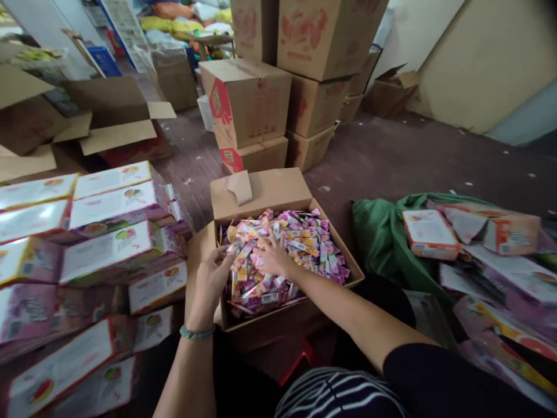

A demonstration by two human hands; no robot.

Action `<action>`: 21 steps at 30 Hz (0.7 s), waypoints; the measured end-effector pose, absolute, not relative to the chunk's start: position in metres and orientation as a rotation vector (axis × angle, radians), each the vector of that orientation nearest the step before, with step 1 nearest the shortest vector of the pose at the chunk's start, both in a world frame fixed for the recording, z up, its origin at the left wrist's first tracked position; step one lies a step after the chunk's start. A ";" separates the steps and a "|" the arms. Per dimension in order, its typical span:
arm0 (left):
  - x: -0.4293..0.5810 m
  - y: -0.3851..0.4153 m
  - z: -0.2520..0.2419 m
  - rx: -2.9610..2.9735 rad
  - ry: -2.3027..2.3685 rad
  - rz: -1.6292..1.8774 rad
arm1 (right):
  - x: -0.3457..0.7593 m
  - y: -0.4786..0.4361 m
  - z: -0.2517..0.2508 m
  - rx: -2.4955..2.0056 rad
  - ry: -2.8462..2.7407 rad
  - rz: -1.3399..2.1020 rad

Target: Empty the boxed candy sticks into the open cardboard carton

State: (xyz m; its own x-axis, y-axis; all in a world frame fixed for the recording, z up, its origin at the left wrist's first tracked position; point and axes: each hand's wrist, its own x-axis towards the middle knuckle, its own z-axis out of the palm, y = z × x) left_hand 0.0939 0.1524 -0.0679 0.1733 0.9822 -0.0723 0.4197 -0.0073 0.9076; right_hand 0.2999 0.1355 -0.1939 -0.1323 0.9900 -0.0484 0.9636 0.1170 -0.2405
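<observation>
Here we go, a brown carpeted floor (404, 157) dotted with scraps of paper, and straight ahead tall stacks of cardboard cartons (313, 98) tower over the scene! Over on the left, opened cartons (108, 110) sprawl with their flaps wide, and just below them a big pile of white and pink printed boxes (111, 232) comes right up beside the action. On the right, more printed boxes (500, 278) lie heaped across a green sack (383, 232).

Dead centre, an open cardboard box (261, 191) sits right in front of the person, flaps folded outward, and it's packed with small pink, yellow and purple packets (282, 261). Both hands are in there! The left hand (211, 284), a green bracelet (197, 332) at its wrist, is down at the box's left side, fingers half curled against the packets; whether it has hold of any, I can't tell. The right hand (272, 253) is spread open, palm down on top of the heap, not clenched. A black sleeve (418, 371) covers that upper arm, and a striped shirt (337, 395) edges in at the bottom.
</observation>
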 end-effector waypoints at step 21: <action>0.108 0.157 -0.053 1.179 1.326 1.044 | 0.371 0.235 -0.240 -2.487 -1.988 0.639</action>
State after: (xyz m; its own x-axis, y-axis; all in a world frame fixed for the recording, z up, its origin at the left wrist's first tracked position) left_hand 0.1084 0.1566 -0.0531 0.0130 0.9897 -0.1424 0.0942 0.1406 0.9856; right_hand 0.3711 0.2347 -0.2400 0.1754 0.9142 -0.3653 0.9558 -0.2470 -0.1592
